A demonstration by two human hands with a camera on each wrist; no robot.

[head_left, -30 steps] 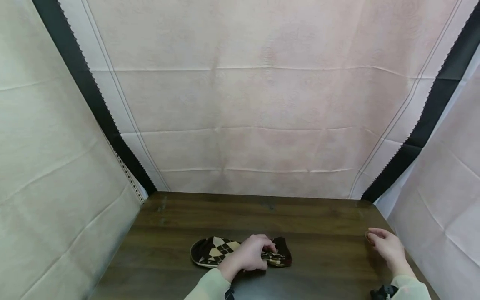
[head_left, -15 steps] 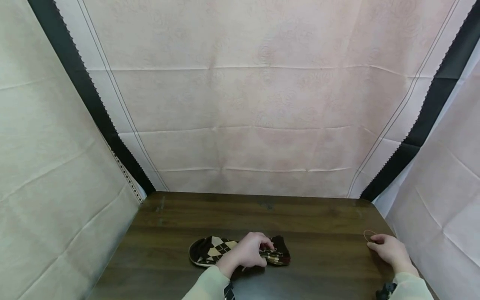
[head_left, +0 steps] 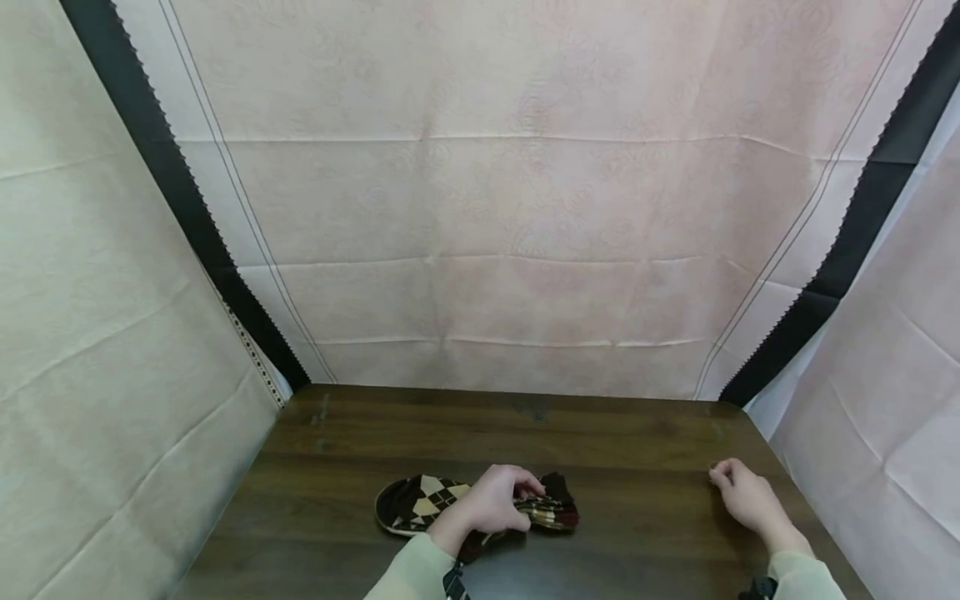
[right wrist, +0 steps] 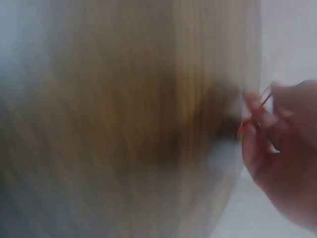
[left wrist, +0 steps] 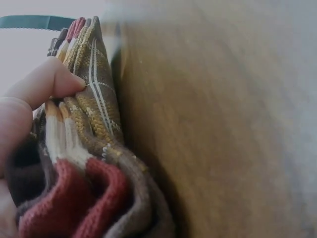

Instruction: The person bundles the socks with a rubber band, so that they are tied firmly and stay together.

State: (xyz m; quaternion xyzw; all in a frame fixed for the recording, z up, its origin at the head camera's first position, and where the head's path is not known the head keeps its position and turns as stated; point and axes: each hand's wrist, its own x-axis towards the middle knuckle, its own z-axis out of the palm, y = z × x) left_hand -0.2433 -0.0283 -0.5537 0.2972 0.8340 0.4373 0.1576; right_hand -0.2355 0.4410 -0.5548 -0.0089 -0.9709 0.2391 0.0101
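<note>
A bundle of patterned socks [head_left: 431, 502], dark brown with cream argyle diamonds at one end, lies on the wooden table. My left hand [head_left: 489, 502] grips the bundle around its middle, thumb on the near side. In the left wrist view the stacked folds of the socks [left wrist: 101, 96] show brown, mustard, white and red knit, with a finger pressed against them. Off to the right, my right hand [head_left: 746, 492] is raised near the table's right side. Its fingers pinch a thin red rubber band [right wrist: 258, 110], blurred in the right wrist view.
The dark wooden table [head_left: 480, 425] narrows toward the back. Pale fabric walls with black edging, including the back wall [head_left: 480, 200] and the right wall [head_left: 892, 375], enclose it on three sides.
My right hand has moved a little left with the rubber band, whose loop stood out half a second ago. The left hand keeps its grip on the socks, nearly still.
</note>
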